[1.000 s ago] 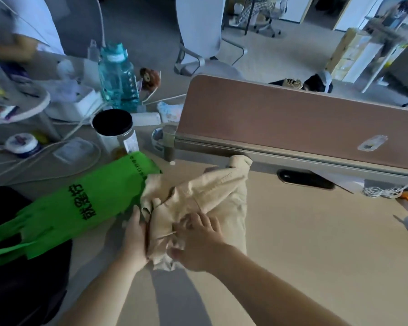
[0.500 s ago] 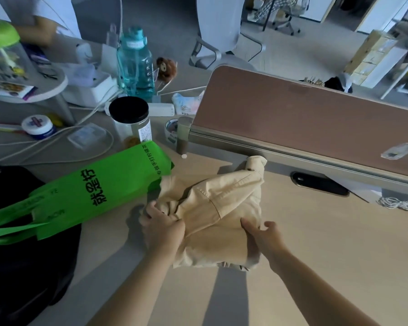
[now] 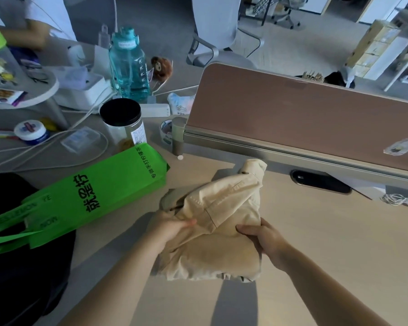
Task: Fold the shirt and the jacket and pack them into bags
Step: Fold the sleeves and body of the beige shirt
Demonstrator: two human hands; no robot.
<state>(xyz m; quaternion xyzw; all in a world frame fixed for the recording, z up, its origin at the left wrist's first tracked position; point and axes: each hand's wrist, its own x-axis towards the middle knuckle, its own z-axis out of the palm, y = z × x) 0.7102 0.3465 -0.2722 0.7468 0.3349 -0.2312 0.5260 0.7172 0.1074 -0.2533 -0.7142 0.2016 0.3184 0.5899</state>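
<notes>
A beige jacket [image 3: 222, 212], folded into a thick bundle, is in front of me over the light wooden desk [image 3: 327, 243]. My left hand [image 3: 172, 228] grips its left side, fingers curled into the cloth. My right hand [image 3: 262, 236] grips its right side, thumb on top. One sleeve end sticks out toward the desk divider. A bright green tote bag [image 3: 92, 196] with black lettering lies flat to the left, its handles trailing off the left edge. A black item [image 3: 21, 278], possibly another bag or garment, lies under and below the green bag.
A brown desk divider [image 3: 304, 118] runs along the back. At the back left stand a black-lidded clear jar [image 3: 123, 125], a teal water bottle [image 3: 130, 64], a white round tub [image 3: 31, 131], cables and a white box. A cable grommet [image 3: 320, 181] sits near the divider.
The jacket bundle has been gathered tighter and its near edge seems lifted. My left hand has shifted onto the left side, and my right hand has closed round the right side.
</notes>
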